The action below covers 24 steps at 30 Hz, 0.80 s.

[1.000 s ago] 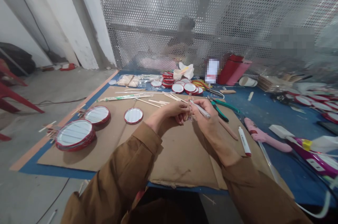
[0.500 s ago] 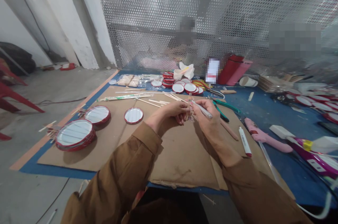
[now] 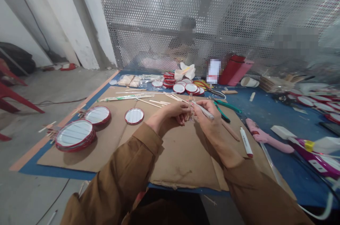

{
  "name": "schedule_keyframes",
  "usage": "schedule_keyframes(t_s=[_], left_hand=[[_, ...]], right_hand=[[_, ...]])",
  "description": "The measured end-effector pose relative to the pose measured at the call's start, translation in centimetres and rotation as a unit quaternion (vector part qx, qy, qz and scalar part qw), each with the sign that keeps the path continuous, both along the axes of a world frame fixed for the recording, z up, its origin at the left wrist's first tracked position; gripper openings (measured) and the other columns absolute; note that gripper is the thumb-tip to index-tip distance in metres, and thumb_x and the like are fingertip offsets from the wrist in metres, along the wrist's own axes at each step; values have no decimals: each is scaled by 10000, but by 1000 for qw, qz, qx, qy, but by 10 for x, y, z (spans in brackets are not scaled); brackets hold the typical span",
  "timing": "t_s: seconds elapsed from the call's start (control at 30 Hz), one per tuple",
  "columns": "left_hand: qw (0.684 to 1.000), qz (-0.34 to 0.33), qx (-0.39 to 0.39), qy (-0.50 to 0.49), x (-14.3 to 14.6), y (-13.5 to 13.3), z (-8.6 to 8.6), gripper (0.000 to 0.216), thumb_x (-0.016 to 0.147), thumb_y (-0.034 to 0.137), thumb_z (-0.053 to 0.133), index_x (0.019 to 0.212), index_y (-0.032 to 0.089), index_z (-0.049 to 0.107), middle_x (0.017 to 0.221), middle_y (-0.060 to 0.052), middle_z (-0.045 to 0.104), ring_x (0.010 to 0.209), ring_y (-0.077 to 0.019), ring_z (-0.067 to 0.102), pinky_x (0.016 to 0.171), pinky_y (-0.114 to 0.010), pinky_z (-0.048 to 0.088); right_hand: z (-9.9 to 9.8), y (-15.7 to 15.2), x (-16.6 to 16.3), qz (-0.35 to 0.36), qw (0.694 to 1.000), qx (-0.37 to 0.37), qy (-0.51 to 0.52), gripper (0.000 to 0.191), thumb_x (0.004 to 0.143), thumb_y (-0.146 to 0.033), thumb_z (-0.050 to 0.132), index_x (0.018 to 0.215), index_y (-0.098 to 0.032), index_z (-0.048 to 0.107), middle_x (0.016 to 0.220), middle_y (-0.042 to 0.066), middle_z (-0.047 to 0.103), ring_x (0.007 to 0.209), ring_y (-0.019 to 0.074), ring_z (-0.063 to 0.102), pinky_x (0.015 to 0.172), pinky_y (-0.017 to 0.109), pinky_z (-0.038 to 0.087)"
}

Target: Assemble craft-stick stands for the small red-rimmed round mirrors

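Observation:
Both hands meet over the middle of a brown cardboard sheet [image 3: 183, 154] on a blue mat. My left hand [image 3: 172, 111] is closed, pinching a short wooden stick [image 3: 189, 103] that stands nearly upright between the hands. My right hand [image 3: 205, 119] is closed round a white marker [image 3: 204, 110], its tip against the stick. Brown sleeves cover both forearms.
Round red-rimmed mirrors lie at the left [image 3: 75, 134], [image 3: 97, 114], [image 3: 134, 115], with smaller ones stacked at the back [image 3: 186, 87]. Loose wooden sticks [image 3: 156, 102], green-handled pliers [image 3: 223, 110], a second marker [image 3: 245, 142], a pink glue gun [image 3: 265, 136] and a perforated metal screen [image 3: 212, 19] surround the hands.
Barely anything moves: my right hand shifts the marker slightly along the stick while my left hand keeps its pinch in place.

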<state>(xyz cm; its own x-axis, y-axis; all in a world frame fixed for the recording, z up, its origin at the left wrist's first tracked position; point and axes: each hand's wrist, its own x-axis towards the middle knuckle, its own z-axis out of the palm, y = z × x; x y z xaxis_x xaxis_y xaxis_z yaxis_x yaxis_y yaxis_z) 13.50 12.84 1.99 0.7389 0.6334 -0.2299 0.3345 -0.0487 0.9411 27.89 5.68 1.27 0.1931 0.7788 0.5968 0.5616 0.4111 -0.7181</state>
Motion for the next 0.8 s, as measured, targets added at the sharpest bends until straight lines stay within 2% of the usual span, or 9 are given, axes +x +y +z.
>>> schedule_keyframes(t_s=[0.1, 0.27, 0.47, 0.63, 0.8], left_hand=[[1000, -4, -4, -4, 0, 2, -3, 306, 1046, 233, 395, 787, 151, 535, 594, 3, 594, 470, -94, 619, 474, -170, 494], [1000, -5, -2, -6, 0, 1, -1, 316, 1050, 258, 393, 786, 156, 534, 592, 4, 588, 472, -100, 623, 468, -177, 500], [1000, -3, -11, 1, 0, -1, 3, 293, 1041, 201, 371, 794, 157, 523, 586, 11, 586, 466, -100, 620, 471, -182, 503], [1000, -2, 6, -7, 0, 0, 0, 291, 1033, 207, 401, 788, 146, 546, 593, 1, 599, 465, -94, 614, 457, -168, 482], [1000, 1, -8, -5, 0, 0, 0, 296, 1039, 226, 401, 794, 150, 550, 588, 2, 592, 474, -99, 618, 468, -175, 492]], right_hand=[[1, 0, -2, 22, 1000, -2, -13, 154, 881, -369, 588, 859, -218, 613, 747, 15, 661, 670, 184, 596, 631, 312, 475], [-1, 2, 0, -15, 1000, 7, -4, 139, 871, -360, 597, 842, -224, 605, 735, 15, 660, 662, 191, 595, 621, 319, 473], [2, 0, 0, 4, 1000, -21, -15, 150, 862, -368, 590, 856, -219, 608, 734, 12, 650, 656, 187, 584, 624, 315, 461], [5, 0, -1, -23, 1000, 6, 20, 149, 843, -363, 607, 837, -214, 607, 765, 19, 655, 687, 184, 591, 647, 311, 469], [3, 0, -2, 15, 1000, -6, -3, 170, 893, -383, 589, 875, -217, 619, 790, 23, 671, 729, 192, 616, 671, 312, 487]])
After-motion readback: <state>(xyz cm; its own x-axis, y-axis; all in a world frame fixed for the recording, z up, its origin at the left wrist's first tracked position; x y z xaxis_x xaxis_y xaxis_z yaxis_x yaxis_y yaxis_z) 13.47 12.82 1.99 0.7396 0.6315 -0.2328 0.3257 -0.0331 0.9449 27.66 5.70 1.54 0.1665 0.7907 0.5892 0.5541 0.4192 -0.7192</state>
